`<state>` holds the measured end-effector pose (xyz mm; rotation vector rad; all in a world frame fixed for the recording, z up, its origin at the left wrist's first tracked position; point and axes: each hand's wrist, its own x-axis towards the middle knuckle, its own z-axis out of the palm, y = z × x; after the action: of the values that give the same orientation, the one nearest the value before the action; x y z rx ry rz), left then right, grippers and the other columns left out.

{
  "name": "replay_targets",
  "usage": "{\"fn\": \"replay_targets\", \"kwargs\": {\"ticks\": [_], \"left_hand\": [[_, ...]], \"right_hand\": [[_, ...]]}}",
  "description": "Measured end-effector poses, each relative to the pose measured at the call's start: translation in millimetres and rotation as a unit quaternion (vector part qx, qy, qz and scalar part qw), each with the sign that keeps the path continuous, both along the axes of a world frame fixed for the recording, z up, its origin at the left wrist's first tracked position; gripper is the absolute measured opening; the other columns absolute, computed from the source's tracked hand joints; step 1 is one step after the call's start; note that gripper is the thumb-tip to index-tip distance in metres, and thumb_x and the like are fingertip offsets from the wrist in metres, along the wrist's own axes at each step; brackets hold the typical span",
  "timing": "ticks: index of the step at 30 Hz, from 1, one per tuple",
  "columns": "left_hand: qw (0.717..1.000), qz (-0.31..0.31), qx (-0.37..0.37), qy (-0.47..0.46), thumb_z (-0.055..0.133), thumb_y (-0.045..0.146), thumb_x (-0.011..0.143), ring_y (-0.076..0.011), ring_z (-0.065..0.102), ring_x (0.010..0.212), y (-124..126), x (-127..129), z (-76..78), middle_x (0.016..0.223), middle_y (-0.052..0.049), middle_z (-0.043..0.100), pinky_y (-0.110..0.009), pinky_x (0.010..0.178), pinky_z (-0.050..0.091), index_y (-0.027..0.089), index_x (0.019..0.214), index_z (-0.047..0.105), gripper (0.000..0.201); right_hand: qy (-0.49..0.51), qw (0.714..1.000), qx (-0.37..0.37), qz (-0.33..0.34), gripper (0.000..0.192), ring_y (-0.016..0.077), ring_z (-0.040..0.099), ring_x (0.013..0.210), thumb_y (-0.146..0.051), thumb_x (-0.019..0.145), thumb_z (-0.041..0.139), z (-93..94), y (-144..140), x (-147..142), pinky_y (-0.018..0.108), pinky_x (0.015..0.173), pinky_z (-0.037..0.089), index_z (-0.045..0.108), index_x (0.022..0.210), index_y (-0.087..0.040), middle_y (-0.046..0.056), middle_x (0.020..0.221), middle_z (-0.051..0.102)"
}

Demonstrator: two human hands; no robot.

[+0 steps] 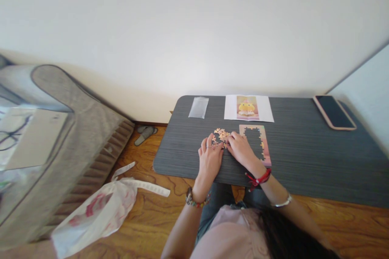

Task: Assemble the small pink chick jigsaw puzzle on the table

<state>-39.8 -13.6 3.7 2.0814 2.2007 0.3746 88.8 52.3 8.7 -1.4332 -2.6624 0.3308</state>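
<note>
**Both hands on loose puzzle pieces, dark low table**

Between the two hands, at the fingertips, sits a small cluster of pinkish jigsaw pieces [221,134] on the dark grey table [304,158]. Left hand [209,158] lies palm down, fingers bent, tips touching the near-left edge of the cluster; ring on one finger, bead bracelet [197,201] at the wrist. Right hand [241,149] is palm down too, fingertips at the right edge of the cluster, close to the left hand's tips. Whether either hand pinches a piece: cannot tell, too small. Red cord bracelet [259,179] and a silver bangle [282,202] on the right arm.

Just right of the right hand, partly under its wrist, lies the puzzle frame [258,145], border filled, middle showing bare dark. Beyond the hands, at the far table edge, a white sheet with the reference picture [247,107], a yellow figure on pink. Left of that sheet, beyond the left hand, a clear plastic bag [198,107], flat. Far right of the right hand, near the far corner, a phone [333,112] face up, screen dark.

Off the table, left of the left hand: a white and pink plastic bag [97,210] on the wood floor, a grey upholstered sofa [60,129], and a grey slipper [145,134] by the wall.
</note>
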Motion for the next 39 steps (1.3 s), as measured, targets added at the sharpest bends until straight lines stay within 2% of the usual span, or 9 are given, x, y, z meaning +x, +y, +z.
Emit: {"fn": "replay_targets", "kwargs": {"ticks": [4,8,15,20,23,28,34,39], "left_hand": [[1.000,0.012,0.001,-0.004,0.050,0.026,0.085,-0.0286,0.032,0.122,0.6,3.7,1.9,0.139,-0.007,0.033,-0.046,0.091,0.043,0.029,0.107,0.063,0.025],[1.000,0.014,0.001,-0.007,0.053,0.024,0.083,-0.0287,0.032,0.122,-1.0,7.0,1.0,0.139,-0.007,0.034,-0.046,0.090,0.043,0.029,0.109,0.061,0.028],[1.000,0.005,-0.009,-0.014,0.054,0.022,0.082,-0.0283,0.031,0.123,-0.7,9.6,0.1,0.139,-0.007,0.033,-0.046,0.092,0.042,0.027,0.101,0.064,0.022],[1.000,0.005,-0.013,-0.020,0.053,0.021,0.082,-0.0284,0.030,0.123,0.8,10.5,0.4,0.139,-0.007,0.032,-0.047,0.091,0.043,0.029,0.107,0.062,0.027],[1.000,-0.001,-0.020,-0.020,0.052,0.022,0.083,-0.0285,0.031,0.123,1.0,12.1,1.9,0.139,-0.006,0.032,-0.047,0.090,0.044,0.030,0.106,0.062,0.027],[1.000,-0.003,-0.019,-0.022,0.049,0.021,0.084,-0.0283,0.032,0.122,0.1,13.7,3.2,0.139,-0.007,0.032,-0.046,0.091,0.044,0.030,0.109,0.061,0.029],[0.999,-0.004,-0.018,-0.029,0.051,0.020,0.083,-0.0275,0.030,0.124,-4.2,12.0,0.9,0.140,-0.006,0.030,-0.045,0.092,0.043,0.030,0.108,0.061,0.029],[0.999,0.001,0.016,-0.035,0.048,0.023,0.085,-0.0268,0.032,0.122,-3.5,5.2,-1.1,0.138,-0.007,0.033,-0.044,0.093,0.042,0.028,0.107,0.062,0.026]], "right_hand": [[0.007,1.000,0.008,-0.026,0.017,0.0204,0.053,0.095,-0.021,0.087,0.048,-0.8,-2.1,1.2,0.032,0.079,0.036,0.059,0.098,-0.015,0.010,0.099,0.056],[-0.001,0.999,0.008,-0.053,0.019,0.0219,0.053,0.094,-0.028,0.086,0.049,-3.3,-4.3,1.3,0.033,0.078,0.036,0.060,0.095,-0.014,0.010,0.098,0.056],[-0.001,0.999,-0.011,-0.034,0.023,0.0188,0.053,0.093,-0.020,0.091,0.039,-2.7,-0.5,0.1,0.030,0.079,0.035,0.061,0.097,-0.017,0.010,0.099,0.057],[0.008,0.999,-0.003,-0.044,0.021,0.0190,0.054,0.093,-0.020,0.090,0.043,-0.3,-2.4,1.1,0.031,0.079,0.037,0.060,0.102,-0.017,0.010,0.100,0.057],[0.000,0.998,0.004,-0.063,0.019,0.0199,0.054,0.093,-0.023,0.088,0.046,-0.5,-4.5,2.6,0.032,0.080,0.037,0.060,0.097,-0.015,0.011,0.099,0.056],[0.012,0.999,-0.008,-0.045,0.014,0.0201,0.054,0.093,-0.023,0.085,0.052,-3.4,-4.8,4.7,0.032,0.081,0.037,0.062,0.092,-0.015,0.009,0.097,0.056],[0.022,0.999,-0.003,-0.031,0.017,0.0195,0.054,0.093,-0.023,0.088,0.048,-6.9,-4.4,5.3,0.032,0.081,0.037,0.062,0.093,-0.016,0.010,0.097,0.057],[0.033,0.999,-0.017,-0.038,0.016,0.0205,0.055,0.094,-0.024,0.084,0.053,-9.1,-4.4,7.3,0.032,0.081,0.038,0.062,0.095,-0.016,0.009,0.098,0.057]]}}
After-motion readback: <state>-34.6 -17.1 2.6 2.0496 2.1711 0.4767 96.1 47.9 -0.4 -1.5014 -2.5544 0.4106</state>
